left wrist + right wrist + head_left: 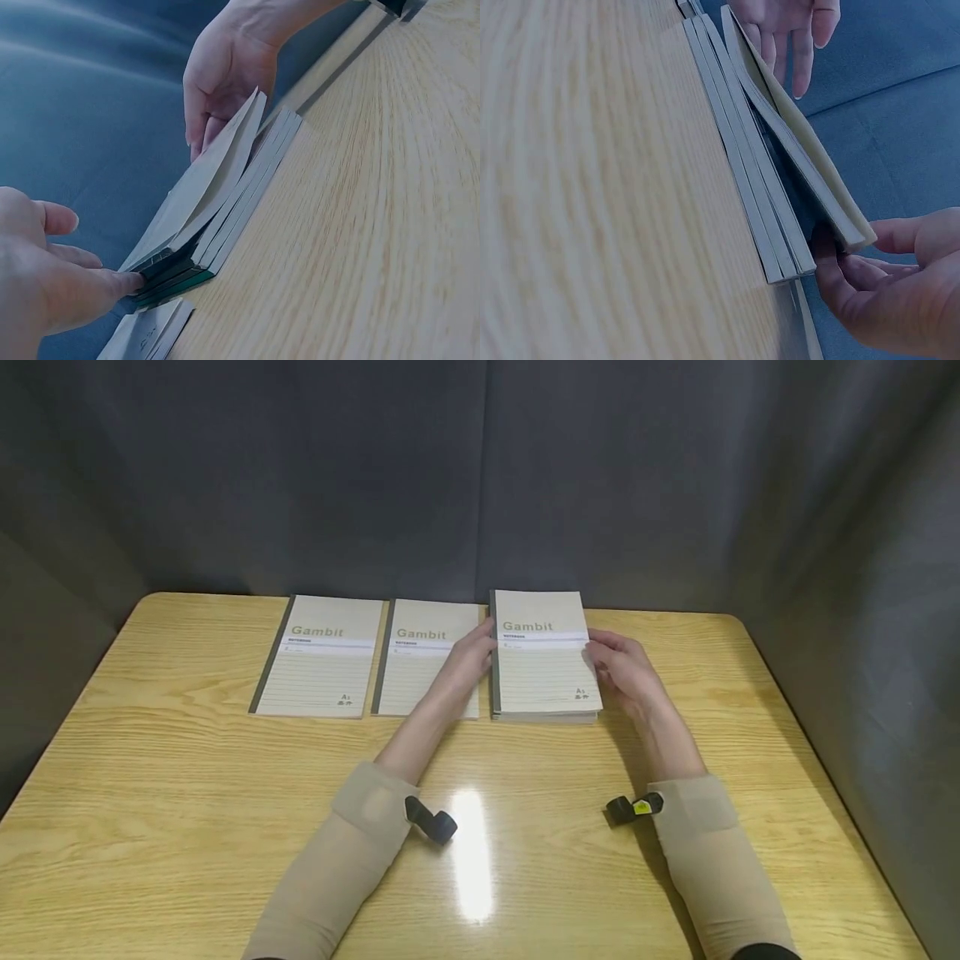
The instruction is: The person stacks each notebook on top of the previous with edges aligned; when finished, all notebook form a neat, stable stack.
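Observation:
A cream notebook (544, 668) with a dark spine tops a short stack of like notebooks (735, 142). My right hand (624, 667) pinches its right edge, thumb above and fingers underneath. That edge is raised, and a gap shows between it and the notebooks below in the right wrist view. On the spine side, my left hand (470, 662) has its fingertips against the stack, thumb held away, as the left wrist view shows. Part of the left fingers is hidden by the stack in the head view.
Two more notebooks lie flat to the left, one at the far left (318, 664) and one (408, 685) partly beneath my left forearm. The wooden table (225, 827) has its back edge close behind them, against a dark curtain (375, 485).

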`<action>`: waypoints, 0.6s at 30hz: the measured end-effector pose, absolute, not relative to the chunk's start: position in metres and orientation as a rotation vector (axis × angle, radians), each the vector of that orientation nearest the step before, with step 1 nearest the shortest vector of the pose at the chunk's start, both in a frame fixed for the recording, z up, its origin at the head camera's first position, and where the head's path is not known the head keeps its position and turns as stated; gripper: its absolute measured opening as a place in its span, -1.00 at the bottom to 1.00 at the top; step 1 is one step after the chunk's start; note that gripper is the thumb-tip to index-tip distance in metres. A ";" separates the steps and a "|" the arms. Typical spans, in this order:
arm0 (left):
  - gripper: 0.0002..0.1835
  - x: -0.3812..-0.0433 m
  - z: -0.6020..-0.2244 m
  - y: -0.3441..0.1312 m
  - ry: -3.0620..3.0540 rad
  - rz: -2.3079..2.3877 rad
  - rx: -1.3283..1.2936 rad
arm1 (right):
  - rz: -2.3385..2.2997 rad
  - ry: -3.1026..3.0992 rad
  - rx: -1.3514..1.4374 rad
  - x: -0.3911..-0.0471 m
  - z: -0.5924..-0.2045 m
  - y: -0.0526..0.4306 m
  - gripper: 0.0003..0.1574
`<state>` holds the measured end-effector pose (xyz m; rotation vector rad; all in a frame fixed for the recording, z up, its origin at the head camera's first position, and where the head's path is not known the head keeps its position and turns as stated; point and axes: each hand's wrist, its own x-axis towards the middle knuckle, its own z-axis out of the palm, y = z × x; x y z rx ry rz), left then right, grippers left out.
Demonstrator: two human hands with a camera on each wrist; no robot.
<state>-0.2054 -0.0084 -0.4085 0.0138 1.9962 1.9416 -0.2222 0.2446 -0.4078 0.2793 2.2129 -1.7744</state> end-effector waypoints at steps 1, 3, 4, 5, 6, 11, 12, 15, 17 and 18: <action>-0.30 -0.205 -0.409 -0.008 1.997 1.942 0.019 | -1.769 2.218 0.277 -0.222 -0.408 0.244 -0.34; -0.28 -0.206 -0.410 -0.008 1.994 1.946 0.031 | -1.765 2.226 0.267 -0.222 -0.408 0.242 -0.33; -0.28 -0.206 -0.411 -0.008 1.991 1.948 0.041 | -1.760 2.232 0.259 -0.222 -0.407 0.242 -0.33; -0.27 -0.206 -0.411 -0.008 1.989 1.948 0.051 | -1.755 2.239 0.250 -0.222 -0.407 0.242 -0.33; -0.26 -0.206 -0.412 -0.007 1.988 1.944 0.057 | -1.747 2.248 0.247 -0.222 -0.407 0.242 -0.33; -0.27 -0.206 -0.412 -0.007 1.981 1.924 0.042 | -1.679 2.307 0.246 -0.220 -0.406 0.242 -0.32; -0.27 -0.206 -0.412 -0.008 1.975 1.925 0.032 | -1.664 2.319 0.250 -0.220 -0.405 0.241 -0.32; -0.29 -0.207 -0.412 -0.008 1.942 1.946 0.013 | -1.645 2.341 0.254 -0.219 -0.405 0.241 -0.32; -0.29 -0.207 -0.413 -0.009 1.913 1.960 0.007 | -1.640 2.351 0.258 -0.219 -0.405 0.241 -0.32; -0.29 -0.207 -0.413 -0.009 1.899 1.966 0.007 | -1.637 2.356 0.261 -0.219 -0.404 0.241 -0.33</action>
